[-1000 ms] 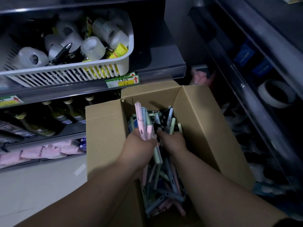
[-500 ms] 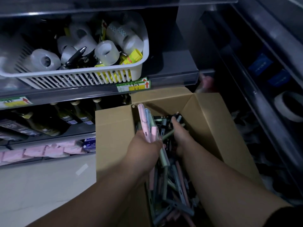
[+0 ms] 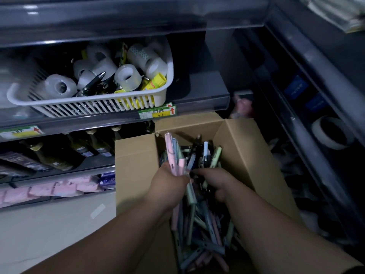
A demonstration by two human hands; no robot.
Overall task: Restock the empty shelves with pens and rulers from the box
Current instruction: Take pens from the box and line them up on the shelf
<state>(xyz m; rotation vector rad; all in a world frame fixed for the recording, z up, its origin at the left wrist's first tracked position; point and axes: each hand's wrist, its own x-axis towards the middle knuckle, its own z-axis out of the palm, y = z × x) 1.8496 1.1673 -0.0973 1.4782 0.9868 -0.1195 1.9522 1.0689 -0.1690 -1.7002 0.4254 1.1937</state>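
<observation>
An open cardboard box [image 3: 254, 161] stands on the floor against the shelving, filled with pastel pink, blue and green pens [image 3: 199, 234]. My left hand [image 3: 167, 184] grips a bundle of pens [image 3: 173, 153] that sticks up above the box's left wall. Just to its right, my right hand [image 3: 215, 180] is down in the pile with its fingers curled round a few pens [image 3: 209, 155]. No ruler is visible.
A white slatted basket [image 3: 92, 103] of tape rolls sits on the shelf above the box, with bare grey shelf [image 3: 205, 89] to its right. Bottles [image 3: 83, 149] and pink packets [image 3: 47, 188] fill the lower shelves. Dark shelving [image 3: 308, 119] with a tape ring runs along the right.
My right hand has drawn back from the far end of the box toward my left hand. The view has tilted upward, showing more of the shelves.
</observation>
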